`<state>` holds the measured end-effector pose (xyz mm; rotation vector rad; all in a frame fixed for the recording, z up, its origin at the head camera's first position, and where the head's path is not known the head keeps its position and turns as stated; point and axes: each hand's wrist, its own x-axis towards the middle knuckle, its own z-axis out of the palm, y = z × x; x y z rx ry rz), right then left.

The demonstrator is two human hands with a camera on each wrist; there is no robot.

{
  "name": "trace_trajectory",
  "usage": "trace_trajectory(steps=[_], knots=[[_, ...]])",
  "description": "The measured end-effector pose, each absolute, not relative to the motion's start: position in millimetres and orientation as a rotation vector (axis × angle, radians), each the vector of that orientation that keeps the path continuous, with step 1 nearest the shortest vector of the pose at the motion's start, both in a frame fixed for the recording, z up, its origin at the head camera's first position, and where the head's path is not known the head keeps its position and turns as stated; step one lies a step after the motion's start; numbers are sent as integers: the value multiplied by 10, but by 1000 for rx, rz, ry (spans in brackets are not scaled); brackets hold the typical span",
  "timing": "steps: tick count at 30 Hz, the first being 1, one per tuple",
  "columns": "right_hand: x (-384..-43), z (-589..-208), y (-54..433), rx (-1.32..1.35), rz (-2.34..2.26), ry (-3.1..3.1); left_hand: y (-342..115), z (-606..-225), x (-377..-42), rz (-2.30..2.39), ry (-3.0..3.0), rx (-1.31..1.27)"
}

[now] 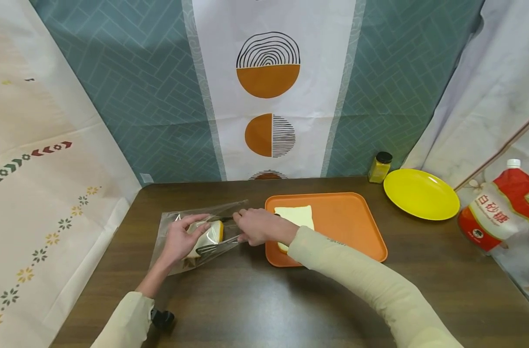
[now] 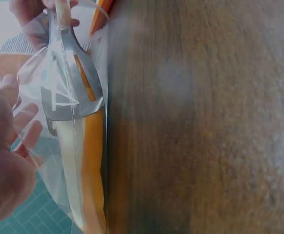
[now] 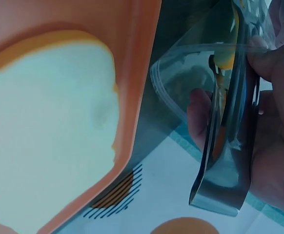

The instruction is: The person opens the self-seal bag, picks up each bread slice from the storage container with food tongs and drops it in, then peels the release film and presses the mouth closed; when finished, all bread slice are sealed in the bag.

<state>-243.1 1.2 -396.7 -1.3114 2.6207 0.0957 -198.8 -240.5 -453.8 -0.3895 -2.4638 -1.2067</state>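
Observation:
In the head view my right hand (image 1: 257, 226) grips metal tongs (image 3: 225, 190) at the left edge of the orange tray. The slotted end of the tongs (image 2: 73, 83) reaches inside a clear plastic bag (image 1: 168, 227) and overlaps a slice of bread (image 1: 210, 234) there. My left hand (image 1: 183, 238) lies against the bag over the bread, its thumb and fingers spread apart; in the left wrist view these fingers (image 2: 25, 119) touch the film. Around the tongs, the bag's mouth (image 3: 169, 87) gapes toward the tray.
The orange tray (image 1: 347, 227) stands right of the bag, with more bread (image 1: 297, 215) on it, partly behind my right forearm. Further right are a yellow plate (image 1: 421, 193), a yellow jar with a black lid (image 1: 379, 168) and a red-and-white sugar pouch (image 1: 499, 208). Patterned cloth hangs behind the table.

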Motion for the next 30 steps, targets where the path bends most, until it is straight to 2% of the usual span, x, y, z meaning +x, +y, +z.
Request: trace_trajectory(steps=[13, 30], knots=[[-2453, -3915, -12, -1349, 107, 2610, -2425, -4559, -2047, -1181, -2442, -424], [-2308, -3641, 149, -1189, 37, 2651, -2413, -4551, -2046, -1184, -2470, -405]])
